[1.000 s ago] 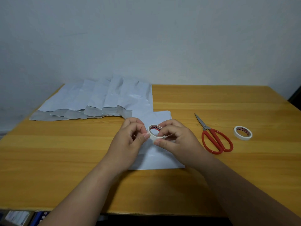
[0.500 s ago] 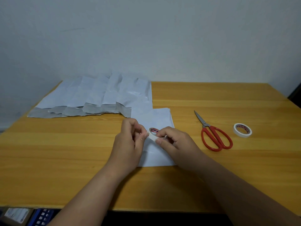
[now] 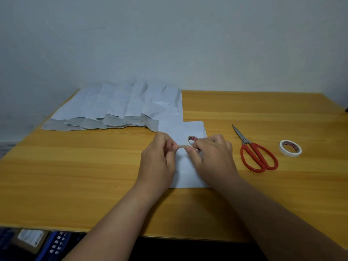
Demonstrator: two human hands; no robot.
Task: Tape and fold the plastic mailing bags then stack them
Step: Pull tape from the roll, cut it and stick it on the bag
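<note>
**Tape end pulled free from the roll**

The left hand (image 3: pixel 157 159) pinches a short strip of tape (image 3: pixel 181 146), now drawn out at nine o'clock from the tape roll (image 3: pixel 192 140) gripped in the right hand (image 3: pixel 212 157); a second ago both hands were still picking at the roll. Beneath them lies a folded mailing bag (image 3: pixel 185 170), with unfolded bags (image 3: pixel 120 108) fanned at eleven o'clock. Scissors (image 3: pixel 254 151) wait at three o'clock; cutting likely comes next.

I see a plain pale wall (image 3: pixel 188 44) rising behind the far edge of a wooden table (image 3: pixel 75 176), its orange-brown grain running left to right. The light is soft and even. Below the near left corner sits a dark blue crate (image 3: pixel 56 245) beside a labelled box (image 3: pixel 31 238).
</note>
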